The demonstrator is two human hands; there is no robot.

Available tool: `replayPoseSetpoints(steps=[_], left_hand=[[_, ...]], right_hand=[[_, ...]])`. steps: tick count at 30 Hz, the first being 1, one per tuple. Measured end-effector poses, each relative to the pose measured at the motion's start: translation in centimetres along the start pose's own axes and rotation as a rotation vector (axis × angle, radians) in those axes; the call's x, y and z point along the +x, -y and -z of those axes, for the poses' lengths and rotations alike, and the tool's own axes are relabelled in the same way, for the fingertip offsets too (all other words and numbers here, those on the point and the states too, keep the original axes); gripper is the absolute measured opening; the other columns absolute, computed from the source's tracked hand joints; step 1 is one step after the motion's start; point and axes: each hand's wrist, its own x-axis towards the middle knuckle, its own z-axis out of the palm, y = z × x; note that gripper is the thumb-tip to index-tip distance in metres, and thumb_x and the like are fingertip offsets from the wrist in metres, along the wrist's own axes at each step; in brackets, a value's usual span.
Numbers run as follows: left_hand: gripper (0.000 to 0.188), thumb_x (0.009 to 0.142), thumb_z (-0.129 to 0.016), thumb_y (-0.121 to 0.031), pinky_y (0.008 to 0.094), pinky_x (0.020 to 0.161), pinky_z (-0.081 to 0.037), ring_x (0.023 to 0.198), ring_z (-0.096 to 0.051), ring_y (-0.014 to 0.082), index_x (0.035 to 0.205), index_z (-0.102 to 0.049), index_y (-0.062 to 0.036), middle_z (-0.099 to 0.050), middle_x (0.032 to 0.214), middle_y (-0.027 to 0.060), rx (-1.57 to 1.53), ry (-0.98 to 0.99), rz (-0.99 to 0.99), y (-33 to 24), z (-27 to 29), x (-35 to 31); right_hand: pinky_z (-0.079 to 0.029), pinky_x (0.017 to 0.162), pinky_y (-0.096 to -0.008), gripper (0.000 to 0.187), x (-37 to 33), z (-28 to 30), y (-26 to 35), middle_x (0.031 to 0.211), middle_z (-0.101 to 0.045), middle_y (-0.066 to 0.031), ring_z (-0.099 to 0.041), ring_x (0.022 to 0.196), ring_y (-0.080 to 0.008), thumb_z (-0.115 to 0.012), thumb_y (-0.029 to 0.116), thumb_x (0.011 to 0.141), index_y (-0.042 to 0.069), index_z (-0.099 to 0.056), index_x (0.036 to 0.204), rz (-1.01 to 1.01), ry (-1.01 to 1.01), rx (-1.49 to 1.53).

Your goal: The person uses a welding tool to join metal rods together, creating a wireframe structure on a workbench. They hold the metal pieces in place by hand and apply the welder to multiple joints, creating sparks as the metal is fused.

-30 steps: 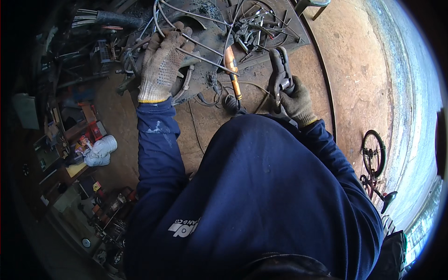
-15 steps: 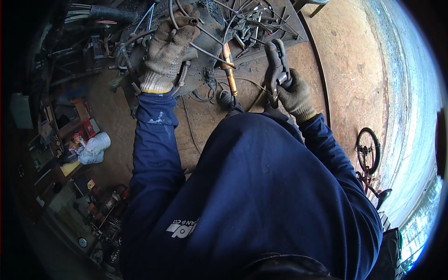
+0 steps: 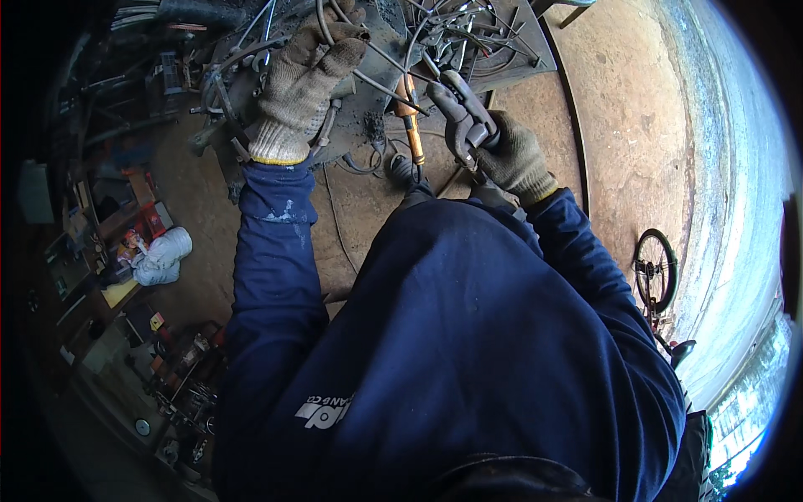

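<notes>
My left hand [image 3: 303, 88], in a dirty knit work glove, is closed around a thin bent metal rod [image 3: 381, 86] over the dark metal bench. The rod's ends stick out to the right of the glove. In my right hand [image 3: 514, 157], gloved too, is a dark grey plier-like clamping tool [image 3: 462, 117]. Its two thick jaws point up and left, apart from the rod, and the fingers wrap its lower part. Between my hands a slim orange-and-black power tool [image 3: 408, 121] hangs or lies near the bench edge, with a cord at its lower end.
A pile of metal rods and hand tools [image 3: 473, 42] covers the far part of the bench [image 3: 535, 71]. Cords run over the brown floor [image 3: 351, 209]. At the left stand cluttered shelves and a white bag [image 3: 163, 258]. A bicycle wheel [image 3: 655, 272] stands at the right.
My right hand has moved left and slightly inward with the tool, its jaws now tilting further left toward the rod. My left hand has barely shifted, still on the rod.
</notes>
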Motion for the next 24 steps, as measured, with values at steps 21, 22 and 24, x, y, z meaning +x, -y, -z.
replayPoseSetpoints(steps=[21,22,24], left_hand=[[0.043,0.095,-0.064,-0.005,0.0358,0.108,-0.048,0.124,-0.058,0.0240,0.137,-0.053,-0.0002,-0.057,0.137,0.0150,0.552,-0.059,-0.203,1.4,-2.0,-0.3],[0.043,0.095,-0.064,-0.005,0.0356,0.108,-0.049,0.124,-0.058,0.0238,0.137,-0.053,-0.0003,-0.058,0.136,0.0150,0.643,-0.050,-0.226,1.4,-1.8,-0.3],[0.044,0.095,-0.065,-0.006,0.0352,0.108,-0.049,0.124,-0.058,0.0235,0.137,-0.053,-0.0005,-0.058,0.136,0.0148,0.825,-0.032,-0.271,1.4,-1.5,-0.5]], right_hand=[[-0.055,0.083,-0.0437,0.053,0.5,-0.3,-0.4,0.103,-0.069,-0.0203,-0.067,0.098,-0.0385,-0.078,0.035,0.076,0.007,-0.062,0.118,-0.030,0.017,-0.044],[-0.055,0.083,-0.0437,0.053,0.5,-0.2,-0.2,0.102,-0.069,-0.0203,-0.068,0.097,-0.0383,-0.078,0.034,0.076,0.007,-0.062,0.119,-0.035,0.046,-0.018],[-0.055,0.082,-0.0438,0.053,0.5,0.3,0.5,0.102,-0.069,-0.0202,-0.068,0.097,-0.0379,-0.077,0.034,0.077,0.007,-0.062,0.119,-0.043,0.105,0.033]])
